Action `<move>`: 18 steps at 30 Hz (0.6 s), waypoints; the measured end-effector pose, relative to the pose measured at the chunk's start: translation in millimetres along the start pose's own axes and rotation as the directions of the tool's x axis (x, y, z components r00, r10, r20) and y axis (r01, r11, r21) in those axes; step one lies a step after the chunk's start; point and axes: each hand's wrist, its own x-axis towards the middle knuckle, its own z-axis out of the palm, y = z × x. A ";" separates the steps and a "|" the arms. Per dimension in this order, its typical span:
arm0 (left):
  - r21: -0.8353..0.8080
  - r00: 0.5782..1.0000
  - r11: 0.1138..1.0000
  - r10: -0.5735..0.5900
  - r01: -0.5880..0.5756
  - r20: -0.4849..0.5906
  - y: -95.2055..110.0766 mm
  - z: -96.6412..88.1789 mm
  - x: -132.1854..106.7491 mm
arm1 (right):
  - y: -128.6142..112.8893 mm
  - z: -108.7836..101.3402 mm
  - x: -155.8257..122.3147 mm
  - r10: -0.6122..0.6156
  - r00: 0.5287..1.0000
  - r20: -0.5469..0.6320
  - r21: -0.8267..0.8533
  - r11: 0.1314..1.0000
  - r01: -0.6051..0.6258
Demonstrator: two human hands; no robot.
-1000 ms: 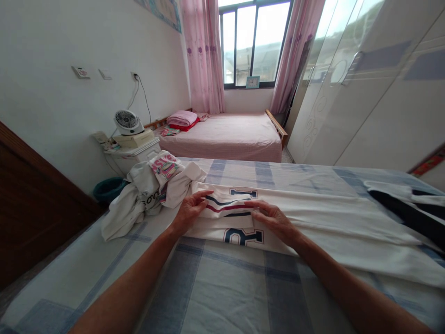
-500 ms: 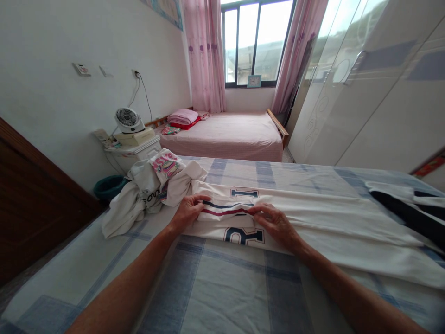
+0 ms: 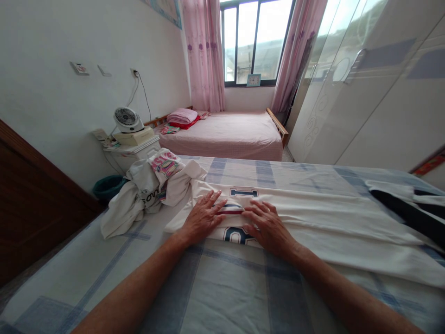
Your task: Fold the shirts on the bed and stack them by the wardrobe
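Note:
A long white shirt with dark block letters lies across the bed, its near and far edges turned inward. My left hand rests flat on its left part, fingers spread. My right hand lies palm down just to the right, fingers apart, over part of the lower letter. Between the two hands shows a navy and red striped band, partly covered by the fingers. Neither hand grips the cloth.
Crumpled white clothes are heaped at the left of the checked bedsheet. A black-and-white garment lies at the right. Beyond are a pink bed, a small fan and a white wardrobe.
Both hands have let go of the striped band they were pinching and now lie flat on the shirt. My left hand has moved right, closer to my right hand.

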 end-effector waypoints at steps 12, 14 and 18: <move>0.198 0.989 0.969 -0.142 0.147 -0.042 -4.4 -4.3 0.1 | -1.3 0.8 -0.4 0.048 0.998 0.034 0.034 0.998 -0.049; 0.257 0.972 0.938 -0.219 0.233 -0.079 -2.6 -9.9 0.4 | -0.9 2.1 -2.1 0.036 0.999 0.037 0.027 0.999 -0.037; 0.318 0.971 0.924 -0.161 0.211 -0.176 -4.7 -12.7 4.6 | 0.5 4.7 -4.1 0.032 0.998 0.047 0.023 0.999 -0.033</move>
